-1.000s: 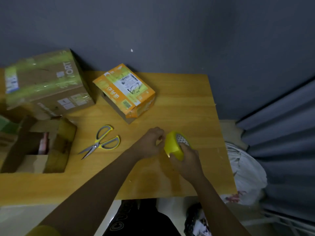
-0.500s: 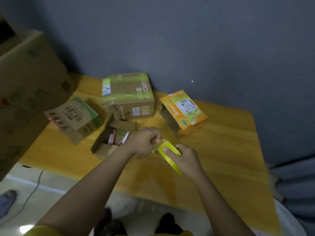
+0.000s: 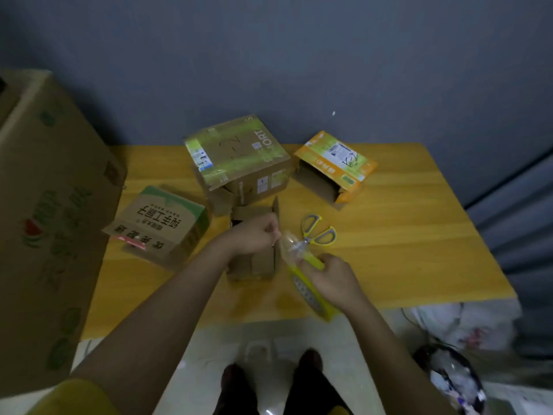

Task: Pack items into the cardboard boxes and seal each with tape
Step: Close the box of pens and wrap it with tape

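- The small open brown cardboard box point(image 3: 253, 259) sits on the yellow wooden table point(image 3: 404, 235), right under the left hand point(image 3: 254, 235), nearer to it than to the right.
- The left hand, fingers curled, seems to pinch the clear tape end; blur hides the contact.
- The strip's long axis runs from ten o'clock to four o'clock.
- The right hand point(image 3: 332, 278) grips the yellow tape roll point(image 3: 311, 290), at four o'clock from the box.
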### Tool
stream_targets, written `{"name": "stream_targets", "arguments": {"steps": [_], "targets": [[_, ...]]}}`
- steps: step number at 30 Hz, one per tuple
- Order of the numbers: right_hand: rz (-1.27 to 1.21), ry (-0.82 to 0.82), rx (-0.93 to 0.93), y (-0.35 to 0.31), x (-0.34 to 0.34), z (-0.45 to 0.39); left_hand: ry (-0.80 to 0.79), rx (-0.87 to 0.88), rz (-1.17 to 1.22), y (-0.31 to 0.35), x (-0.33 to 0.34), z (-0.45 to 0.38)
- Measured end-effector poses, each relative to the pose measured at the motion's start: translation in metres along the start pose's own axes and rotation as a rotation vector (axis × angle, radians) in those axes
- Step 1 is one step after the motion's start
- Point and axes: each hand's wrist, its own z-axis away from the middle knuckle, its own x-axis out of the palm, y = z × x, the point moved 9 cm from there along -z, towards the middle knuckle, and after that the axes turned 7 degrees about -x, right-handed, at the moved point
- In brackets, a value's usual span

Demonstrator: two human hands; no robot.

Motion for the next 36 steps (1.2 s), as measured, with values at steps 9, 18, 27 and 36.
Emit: {"name": "stream_targets", "arguments": {"steps": [9,18,27,36], "targets": [[-0.385,-0.083,0.127,0.016,0.102,0.018,-0.034,-0.042,-0.275,-0.048,0.008,0.003],[-0.513,-0.16,0.291,0.033,0.155,-0.016,0.076,-0.003,-0.687,-0.056,0.012,-0.013],[-0.476,-0.211,0.202,0.026,0.161,-0.021,0.052,-0.193,-0.729,-0.074,0.012,-0.041],[-0.505,-0.201,0.311,0.025,0.156,-0.035,-0.092,-0.206,-0.412,-0.093,0.014,-0.059]]}}
